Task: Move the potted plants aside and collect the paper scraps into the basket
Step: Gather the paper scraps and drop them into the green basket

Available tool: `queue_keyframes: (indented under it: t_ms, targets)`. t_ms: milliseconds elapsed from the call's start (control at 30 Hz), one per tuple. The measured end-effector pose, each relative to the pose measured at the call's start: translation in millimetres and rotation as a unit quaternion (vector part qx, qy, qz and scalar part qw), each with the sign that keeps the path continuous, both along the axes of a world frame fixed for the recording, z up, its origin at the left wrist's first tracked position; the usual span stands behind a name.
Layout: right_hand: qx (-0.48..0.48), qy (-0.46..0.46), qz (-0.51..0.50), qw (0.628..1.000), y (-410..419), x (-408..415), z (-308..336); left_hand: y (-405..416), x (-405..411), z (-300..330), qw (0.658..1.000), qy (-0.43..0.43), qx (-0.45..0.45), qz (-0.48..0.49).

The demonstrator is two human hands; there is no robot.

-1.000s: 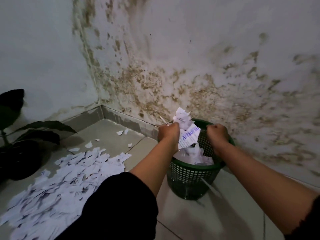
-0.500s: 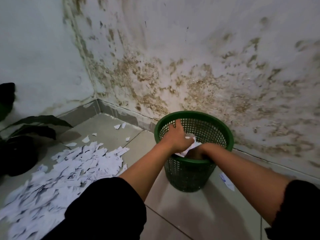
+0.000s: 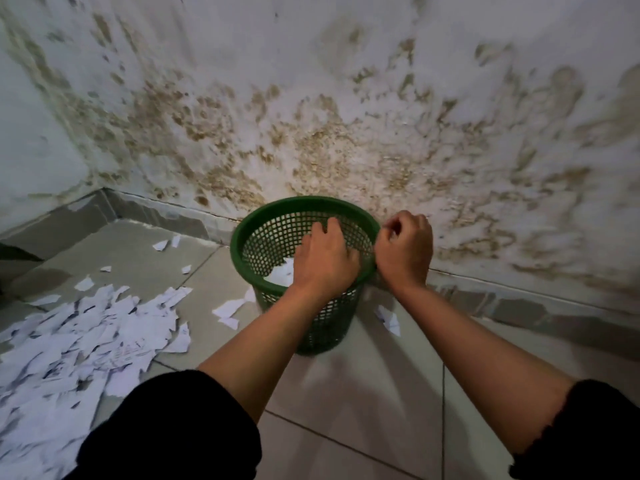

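Note:
The green mesh basket [image 3: 277,216] stands on the tiled floor against the stained wall, with white paper scraps [image 3: 281,274] inside it. My left hand [image 3: 323,259] reaches down into the basket's mouth over those scraps, fingers spread and pointing down. Outside the right rim is my right hand [image 3: 404,249], curled into a loose fist with nothing visible in it. A large pile of torn paper scraps [image 3: 79,341] covers the floor at the left. Only a dark leaf of a potted plant [image 3: 17,252] shows at the left edge.
Loose scraps lie beside the basket on its left [image 3: 228,310] and right [image 3: 389,318], and a few small ones [image 3: 161,244] sit near the wall corner. Grey skirting [image 3: 166,216] runs along the wall base. Bare tiles [image 3: 363,393] lie in front of the basket.
Both hands carried a bunch of scraps over the basket and let it go inside. My right hand has since come out to the right rim; my left stays in the mouth.

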State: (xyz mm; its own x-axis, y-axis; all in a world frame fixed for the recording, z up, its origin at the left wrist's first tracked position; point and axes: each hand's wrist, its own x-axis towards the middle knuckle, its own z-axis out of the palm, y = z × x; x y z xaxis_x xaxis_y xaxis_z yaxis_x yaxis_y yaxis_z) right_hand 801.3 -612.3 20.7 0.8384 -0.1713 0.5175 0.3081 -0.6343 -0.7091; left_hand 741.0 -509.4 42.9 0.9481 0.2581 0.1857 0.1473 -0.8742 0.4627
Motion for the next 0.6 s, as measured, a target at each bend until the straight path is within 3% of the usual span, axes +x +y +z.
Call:
queue_keyframes:
  t_ms: [67, 167, 267, 333, 400, 533, 600]
  targets:
    - [0.051, 0.068, -0.070, 0.994, -16.1, 2.5, -27.1, -11.3, -1.9, -4.8, 0.998, -0.015, 0.059, 0.015]
    - [-0.063, 0.257, 0.006, 0.964, -36.0, 6.8, -83.5, -14.1, -2.7, -7.7, 0.996, -0.030, 0.085, 0.021]
    - [-0.218, 0.411, 0.177, 0.867, -46.5, 2.8, -128.4, -11.3, -2.1, -10.5, 0.998, -0.005, 0.062, 0.020]
    - [-0.288, 0.454, 0.204, 0.818, -49.6, 2.8, -147.9, -11.8, -0.3, -12.0, 0.997, -0.002, 0.068, 0.024]
    - [-0.342, 0.449, 0.191, 0.803, -49.5, 0.5, -158.3, -12.4, 1.0, -12.0, 0.997, 0.006, 0.069, 0.028]
    - [-0.455, 0.257, 0.129, 0.843, -47.1, -7.8, -163.1, -11.3, 2.0, -11.4, 0.998, 0.020, 0.051, 0.025]
    - [-0.457, 0.226, 0.139, 0.849, -48.5, -6.5, -161.3, -11.3, 2.7, -11.6, 0.999, 0.022, 0.042, 0.025]
